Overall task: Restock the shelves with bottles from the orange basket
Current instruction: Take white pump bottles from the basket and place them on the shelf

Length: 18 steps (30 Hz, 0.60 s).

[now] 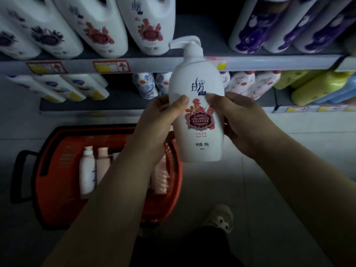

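1. white plastic pump bottle [196, 112] with a red floral label is held upright in front of the shelves, above the floor and just right of the orange basket [57, 151]; both hands are closed around its middle, the left hand [161, 120] with its thumb across the front, the right hand [240, 122] wrapping the other side.
2. by my reading this bottle is out of the basket but not yet shelved, so the step in hand is carrying it to its place.
3. several bottles remain lying in the basket, among them a white bottle [87, 170] and pale pink bottles [103, 162]; the left forearm hides part of the load, so the count cannot be told. the task looks well short of finished.
4. matching red-flower jugs [150, 26] stand on the upper shelf, and a dark gap [204, 26] opens just right of them, before the purple-label bottles [269, 26]; that gap seems the likeliest room.
5. the upper shelf's front edge [154, 63], with its price tags, crosses just behind the pump neck; the bottle likely has to rise clear of it.
6. the lower shelf [119, 105] has bare stretches too, between the yellow-based bottles [77, 89] and the blue-patterned bottles [146, 85].
7. floor to the right of the basket is open; a shoe [219, 218] stands near the basket's corner.
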Tool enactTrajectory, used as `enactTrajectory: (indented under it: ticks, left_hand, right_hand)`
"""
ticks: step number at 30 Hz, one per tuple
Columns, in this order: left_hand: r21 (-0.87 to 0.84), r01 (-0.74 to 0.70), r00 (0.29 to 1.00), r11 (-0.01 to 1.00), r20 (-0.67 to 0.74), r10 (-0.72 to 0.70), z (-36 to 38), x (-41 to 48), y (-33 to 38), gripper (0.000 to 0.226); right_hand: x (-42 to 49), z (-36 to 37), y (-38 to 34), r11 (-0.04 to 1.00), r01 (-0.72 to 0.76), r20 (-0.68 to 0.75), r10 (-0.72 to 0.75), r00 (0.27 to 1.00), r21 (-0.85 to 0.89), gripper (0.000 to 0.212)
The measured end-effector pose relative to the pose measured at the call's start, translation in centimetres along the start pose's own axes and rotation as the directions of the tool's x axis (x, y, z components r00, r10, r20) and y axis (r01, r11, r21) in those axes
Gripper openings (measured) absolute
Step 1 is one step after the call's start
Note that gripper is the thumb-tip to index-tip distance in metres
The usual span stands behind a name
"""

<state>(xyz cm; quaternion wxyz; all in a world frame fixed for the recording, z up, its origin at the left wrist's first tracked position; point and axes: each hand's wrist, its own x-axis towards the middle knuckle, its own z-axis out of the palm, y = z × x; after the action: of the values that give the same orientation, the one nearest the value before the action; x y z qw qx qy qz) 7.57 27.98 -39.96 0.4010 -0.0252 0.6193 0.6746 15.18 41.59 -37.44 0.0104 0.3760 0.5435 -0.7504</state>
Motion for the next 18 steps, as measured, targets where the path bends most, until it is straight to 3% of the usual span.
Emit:
enactTrajectory:
  ticks: [4,9,12,18]
  left_hand:
    - [0.019,-0.032,0.998,0.999,-0.044,0.033,4.7,0.0,1.5,0.065]
    - [0.011,-0.096,0.995,0.995,-0.039,0.096,9.1,-0.7,4.9,0.05]
    - [0.056,-0.151,0.985,0.987,-0.07,0.155,10.7,-1.1,7.6,0.054]
    - [0.117,-0.316,0.946,0.942,-0.04,0.322,12.8,-1.9,14.3,0.049]
  right_hand:
    - [-0.3,-3.9,-3.5,0.997,0.044,0.027,-0.042,0.999,-0.066,0.02]
    - [-1.4,-6.7,-8.0,0.993,0.106,0.053,-0.103,0.993,-0.061,0.017]
    - [-2.2,-7.3,-10.5,0.983,0.176,0.093,-0.171,0.981,-0.05,0.012]
    - [-3.6,-7.3,-16.6,0.924,0.369,0.155,-0.352,0.923,-0.099,0.026]
